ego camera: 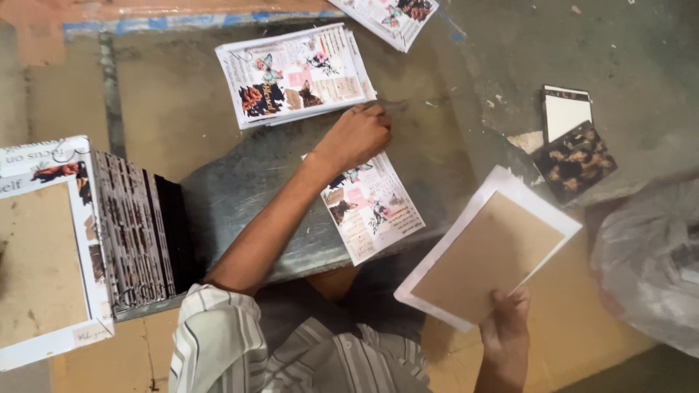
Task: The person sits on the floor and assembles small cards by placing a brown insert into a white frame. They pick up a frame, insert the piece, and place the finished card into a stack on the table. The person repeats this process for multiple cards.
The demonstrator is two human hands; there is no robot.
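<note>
My left hand [358, 135] reaches forward over the grey work slab [240, 189], fingers curled on the top edge of a printed sheet [375, 211] with flower and butterfly pictures. Just beyond it lies a stack of similar printed sheets [293, 73]. My right hand [506, 331] holds by its lower corner a brown cardboard panel glued on a white sheet [486, 251], tilted, above my lap.
A pile of finished covers [135, 225] stands on edge at the left beside a large white-bordered board [40, 255]. Two small dark floral booklets [571, 149] lie at the right. A clear plastic bag [648, 262] sits far right. More printed sheets [389, 18] lie at the top.
</note>
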